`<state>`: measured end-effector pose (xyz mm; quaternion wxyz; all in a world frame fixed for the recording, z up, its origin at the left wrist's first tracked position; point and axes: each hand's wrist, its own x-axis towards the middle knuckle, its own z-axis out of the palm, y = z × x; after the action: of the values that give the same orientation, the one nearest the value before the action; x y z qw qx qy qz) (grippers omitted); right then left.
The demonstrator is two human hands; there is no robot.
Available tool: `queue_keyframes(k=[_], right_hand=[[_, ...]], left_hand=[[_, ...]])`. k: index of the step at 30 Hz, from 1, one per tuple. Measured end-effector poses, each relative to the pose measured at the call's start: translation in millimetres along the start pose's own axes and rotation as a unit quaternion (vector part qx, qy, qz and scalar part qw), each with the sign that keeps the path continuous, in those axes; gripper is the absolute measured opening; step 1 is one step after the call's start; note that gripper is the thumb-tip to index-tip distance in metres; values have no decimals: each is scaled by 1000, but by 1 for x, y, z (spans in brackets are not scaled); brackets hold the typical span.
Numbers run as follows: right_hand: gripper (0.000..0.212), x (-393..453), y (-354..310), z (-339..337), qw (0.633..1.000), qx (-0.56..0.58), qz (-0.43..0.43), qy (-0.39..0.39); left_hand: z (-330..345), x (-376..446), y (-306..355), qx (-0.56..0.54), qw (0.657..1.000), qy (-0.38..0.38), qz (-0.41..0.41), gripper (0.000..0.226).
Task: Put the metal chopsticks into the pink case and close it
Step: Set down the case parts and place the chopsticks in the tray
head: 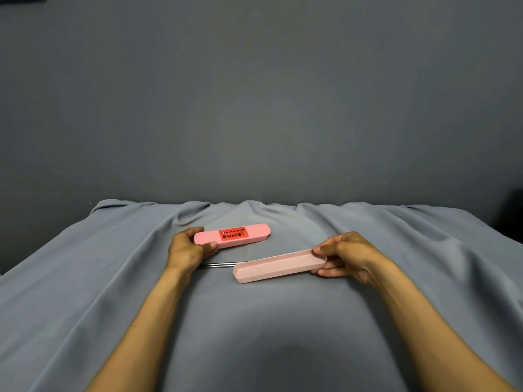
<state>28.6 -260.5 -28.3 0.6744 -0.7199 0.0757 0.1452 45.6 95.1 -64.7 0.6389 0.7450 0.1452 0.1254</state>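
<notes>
With the left hand (186, 250) gripping the lid (232, 235) and the right hand (346, 257) pinching the empty tray (278, 265), both should be laid down so that fingers can lift the chopsticks (219, 265) lying between them on the cloth (396, 250).

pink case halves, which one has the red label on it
The lid held at its end by the left hand, farther from the camera. The tray in the right hand is plain pink, open side up, empty.
</notes>
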Motion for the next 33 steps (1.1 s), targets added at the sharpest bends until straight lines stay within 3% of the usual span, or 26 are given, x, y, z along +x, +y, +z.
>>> queue_keyframes(k=[3,7,14,19,25,33], right_hand=[[39,-5,-1,-2,997,-60,-6,-47],[46,-11,-3,0,985,-151,-28,-81],[39,-12,-6,6,924,-364,-101,-54],[32,-14,-8,6,891,-434,-125,-47],[31,-13,-10,7,863,-489,-118,-51],[30,-11,-10,2,859,-500,-98,-51]], left_hand=[[-1,-1,0,94,995,14,30,67],[-1,-5,3,199,975,42,89,46],[-2,-8,2,344,926,52,144,39],[-4,-8,2,434,886,64,146,40],[-4,-9,0,455,879,56,133,42],[-4,-14,4,437,889,49,127,49]])
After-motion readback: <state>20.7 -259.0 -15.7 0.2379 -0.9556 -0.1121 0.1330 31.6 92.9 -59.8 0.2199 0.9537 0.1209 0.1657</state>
